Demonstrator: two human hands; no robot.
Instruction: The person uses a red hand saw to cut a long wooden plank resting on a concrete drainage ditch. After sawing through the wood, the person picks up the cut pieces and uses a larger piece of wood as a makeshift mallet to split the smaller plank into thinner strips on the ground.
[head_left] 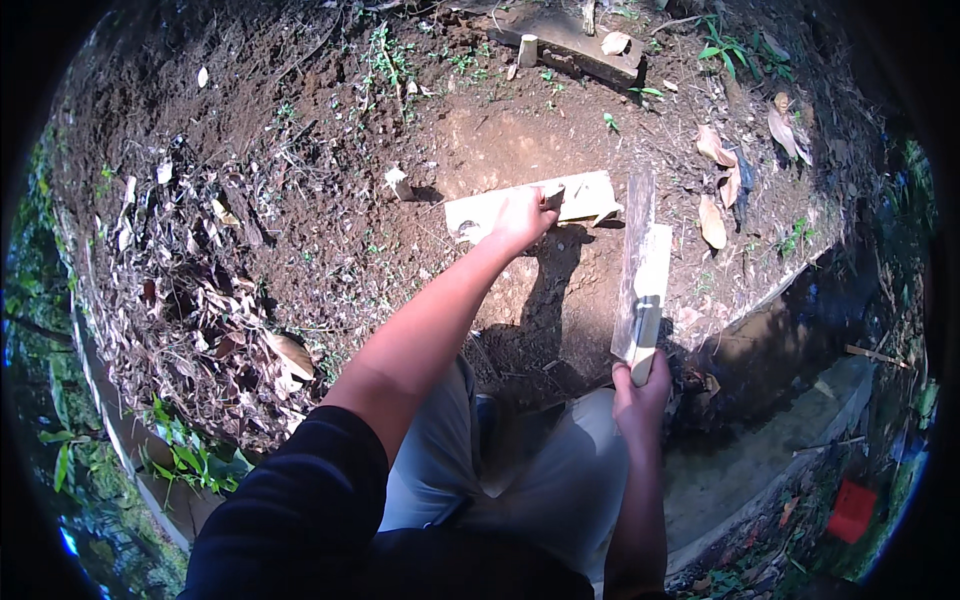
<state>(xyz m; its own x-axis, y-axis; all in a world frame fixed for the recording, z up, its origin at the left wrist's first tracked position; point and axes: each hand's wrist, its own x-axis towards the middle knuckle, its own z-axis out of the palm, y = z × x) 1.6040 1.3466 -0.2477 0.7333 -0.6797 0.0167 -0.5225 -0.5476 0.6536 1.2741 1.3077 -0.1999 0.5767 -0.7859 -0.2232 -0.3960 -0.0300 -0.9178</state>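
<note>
My left hand (523, 218) is closed around the upper end of a short wooden stake (553, 192), right against a pale, flat board (590, 198) on the bare soil. Whether the fingers also press on the board I cannot tell. Low on the right, my right hand (641, 393) grips the near end of a long, flat wooden piece (640, 270), held roughly upright in the view. Its left side is weathered grey-brown and its right side pale; whether it is one piece or two is unclear. Left of the board, another short stake (399, 184) stands in the ground.
Farther up lies a dark plank (575, 52) with a short stake (527, 50) beside it. Dry leaves (290, 355) litter the left. Dark, wet ground with a pale edge (800, 275) borders the right, near a red object (851, 511). My legs (430, 450) are close below.
</note>
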